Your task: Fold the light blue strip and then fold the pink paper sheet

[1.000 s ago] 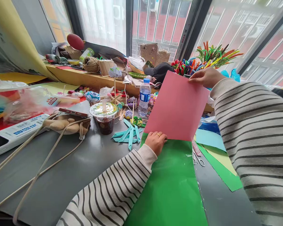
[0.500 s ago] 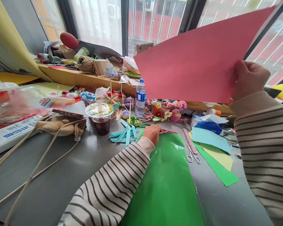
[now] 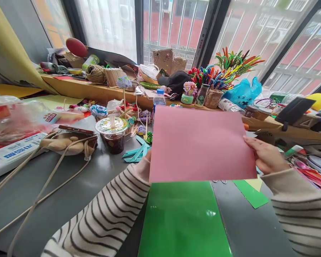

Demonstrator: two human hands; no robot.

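A pink sheet of paper [image 3: 200, 144] is held up in front of me, over the far part of a pack of green paper in clear plastic [image 3: 184, 221]. My right hand [image 3: 269, 155] pinches the sheet's right edge between thumb and fingers. At the sheet's left edge, only a sliver of my left hand [image 3: 148, 155] shows; its fingers are hidden behind the paper. Folded turquoise paper strips [image 3: 136, 153] lie just left of that hand. Green and pale yellow paper pieces [image 3: 253, 192] lie on the table below my right hand.
A lidded cup of dark drink [image 3: 113, 137] stands left of the sheet, beside a beige bag [image 3: 66, 144] with a phone [image 3: 76, 130] on it. Behind the sheet is a water bottle [image 3: 159, 98]. Colourful pipe cleaners [image 3: 224, 71] crowd the window ledge. Scissor handles [image 3: 219, 181] peek out below the sheet.
My right hand has brought the pink sheet down from high up to a level in front of me. My left hand has moved left, from the green pack's far end to the sheet's left edge.
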